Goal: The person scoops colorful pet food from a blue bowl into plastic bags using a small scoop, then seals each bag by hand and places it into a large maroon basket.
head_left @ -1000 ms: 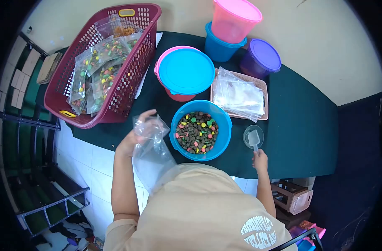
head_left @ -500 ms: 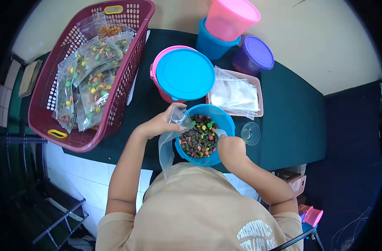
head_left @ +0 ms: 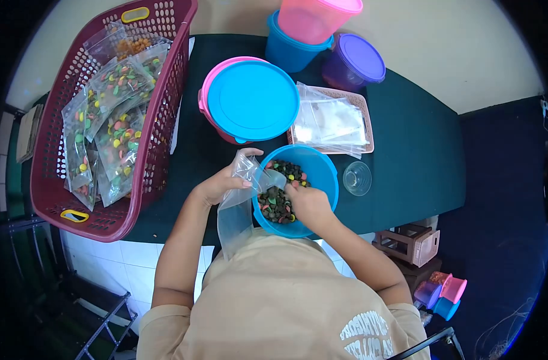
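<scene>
A blue tub (head_left: 329, 174) in front of me holds dark brown pieces mixed with pink, yellow and green ones (head_left: 278, 204). At the tub's left rim, my left hand (head_left: 224, 180) grips a clear plastic bag (head_left: 233, 222) near its mouth, and the bag hangs down toward my shirt. My right hand (head_left: 310, 207) is closed around a pale translucent scoop (head_left: 275, 178) over the tub. The scoop's end is at the bag's opening; whether it holds any pieces I cannot make out.
A maroon basket (head_left: 143, 168) on the left holds several filled bags (head_left: 121, 141). Beyond the tub stand a blue-lidded pink container (head_left: 253, 101), a tray (head_left: 370, 129) of flat bags (head_left: 331, 123), a purple tub (head_left: 353, 63) and stacked tubs (head_left: 295, 51). A clear cup (head_left: 357, 179) sits right.
My right hand has moved left with the scoop, from the tub's right side to the bag's mouth. My left hand still holds the bag. The whole view has shifted slightly.
</scene>
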The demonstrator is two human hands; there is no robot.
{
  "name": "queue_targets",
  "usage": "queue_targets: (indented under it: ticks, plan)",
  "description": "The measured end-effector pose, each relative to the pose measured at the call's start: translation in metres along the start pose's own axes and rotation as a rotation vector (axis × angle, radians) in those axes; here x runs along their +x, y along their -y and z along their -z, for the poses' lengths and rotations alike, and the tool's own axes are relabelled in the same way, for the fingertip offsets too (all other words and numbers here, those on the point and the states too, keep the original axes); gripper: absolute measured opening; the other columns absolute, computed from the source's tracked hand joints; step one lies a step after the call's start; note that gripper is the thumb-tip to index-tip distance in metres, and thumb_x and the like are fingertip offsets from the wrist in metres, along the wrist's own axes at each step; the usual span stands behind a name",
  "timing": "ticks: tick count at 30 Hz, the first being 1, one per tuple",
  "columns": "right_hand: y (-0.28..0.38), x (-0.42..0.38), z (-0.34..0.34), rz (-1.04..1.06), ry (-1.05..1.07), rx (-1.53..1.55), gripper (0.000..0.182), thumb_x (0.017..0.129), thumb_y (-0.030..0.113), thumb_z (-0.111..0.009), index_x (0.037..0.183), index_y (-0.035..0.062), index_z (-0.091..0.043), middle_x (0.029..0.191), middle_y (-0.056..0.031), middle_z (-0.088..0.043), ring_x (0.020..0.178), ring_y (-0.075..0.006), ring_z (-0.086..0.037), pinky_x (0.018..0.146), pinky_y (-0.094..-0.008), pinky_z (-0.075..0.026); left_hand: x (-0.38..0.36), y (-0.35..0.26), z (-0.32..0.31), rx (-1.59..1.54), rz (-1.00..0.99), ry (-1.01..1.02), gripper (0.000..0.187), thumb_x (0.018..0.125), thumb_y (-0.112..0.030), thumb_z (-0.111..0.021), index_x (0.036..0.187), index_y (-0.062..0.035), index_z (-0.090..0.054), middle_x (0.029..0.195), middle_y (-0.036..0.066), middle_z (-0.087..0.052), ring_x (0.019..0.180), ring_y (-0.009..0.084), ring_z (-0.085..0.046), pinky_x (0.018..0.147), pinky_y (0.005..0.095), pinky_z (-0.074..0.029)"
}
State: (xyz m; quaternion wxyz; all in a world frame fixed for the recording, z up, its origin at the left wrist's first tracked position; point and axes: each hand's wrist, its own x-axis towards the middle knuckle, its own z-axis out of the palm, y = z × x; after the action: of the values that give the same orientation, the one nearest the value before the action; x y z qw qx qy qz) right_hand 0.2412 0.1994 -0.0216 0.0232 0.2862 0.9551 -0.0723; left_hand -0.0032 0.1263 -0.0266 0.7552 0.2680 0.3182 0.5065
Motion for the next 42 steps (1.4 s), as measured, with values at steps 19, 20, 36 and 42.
queue_targets:
  ticks: [19,20,36,42]
  plan:
    - [-0.052,-0.001,0.002,-0.116,0.191,0.086,0.029,0.081,0.01,-0.053,0.109,0.0061,-0.056,0.074,-0.0115,-0.065,0.069,-0.0308,-0.065,0.056,-0.0425,-0.05,0.009,0.015,-0.04,0.012,-0.126,-0.123,0.086,0.065,-0.027,-0.074,0.137,-0.0137,-0.03,0.108,0.006,-0.045,0.108,0.0222,-0.05,0.099,0.0381,-0.039]
    - [-0.055,-0.002,0.002,-0.116,0.185,0.091,0.029,0.081,0.01,-0.053,0.109,0.0061,-0.056,0.074,-0.0115,-0.065,0.069,-0.0308,-0.065,0.056,-0.0425,-0.05,0.007,0.018,-0.036,-0.063,-0.137,-0.131,0.085,0.066,-0.026,-0.074,0.137,-0.0139,-0.03,0.107,0.006,-0.046,0.107,0.0221,-0.052,0.098,0.0384,-0.041]
    - [-0.066,-0.014,0.028,0.012,0.067,-0.09,0.009,0.08,0.012,-0.054,0.086,0.0051,-0.057,0.061,-0.0084,-0.061,0.056,-0.0239,-0.064,0.046,-0.0364,-0.049,0.004,0.019,-0.047,0.068,-0.125,-0.21,0.088,0.061,-0.025,-0.078,0.134,-0.0123,-0.031,0.101,0.004,-0.046,0.106,0.0225,-0.051,0.096,0.042,-0.043]
    - [-0.048,0.012,-0.019,-0.008,0.223,-0.258,0.013,0.084,0.014,-0.052,0.089,0.0054,-0.06,0.082,-0.0114,-0.064,0.074,-0.0261,-0.065,0.058,-0.0383,-0.052,0.012,0.022,-0.041,-0.039,-0.158,-0.228,0.082,0.067,-0.022,-0.075,0.136,-0.0144,-0.031,0.108,0.01,-0.051,0.104,0.0237,-0.055,0.094,0.0397,-0.043]
